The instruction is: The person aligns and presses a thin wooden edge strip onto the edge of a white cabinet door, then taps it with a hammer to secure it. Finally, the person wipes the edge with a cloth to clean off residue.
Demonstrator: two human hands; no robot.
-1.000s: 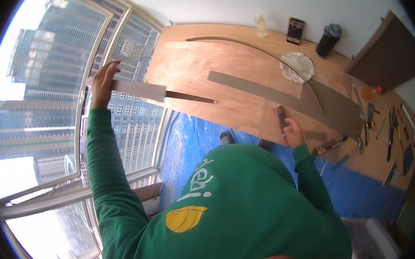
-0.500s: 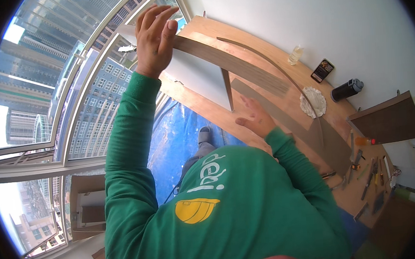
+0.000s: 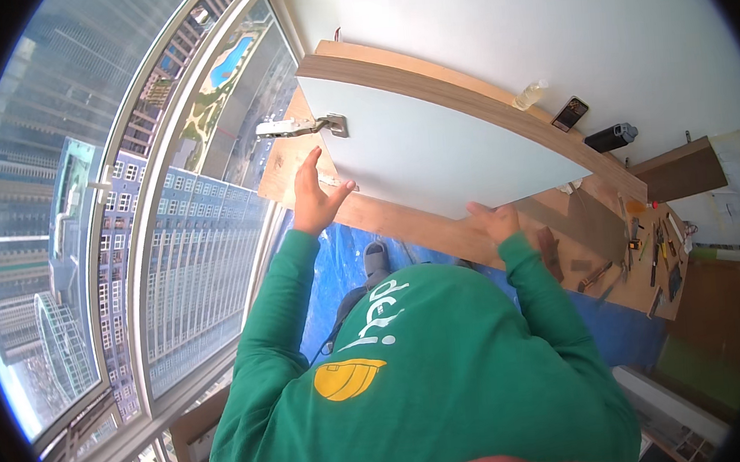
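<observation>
A cabinet door panel with a white face and wood-look edge lies across the wooden worktop, its white side toward me. A metal concealed hinge is fixed near its left end, its arm sticking out past the panel's edge. Just below that hinge, my left hand is open, thumb and fingers spread, with nothing in it. By the panel's near edge is my right hand, its fingers stretched out toward the left. Whether those fingertips touch the panel is hard to make out.
Along the wall stand a clear bottle, a phone and a black flask. Several hand tools lie at the worktop's right end. Large windows are close on my left; blue sheeting covers the floor.
The panel has turned from nearly edge-on to showing its broad white face and hinge. My left hand has come down from its top end; my right hand has shifted slightly right.
</observation>
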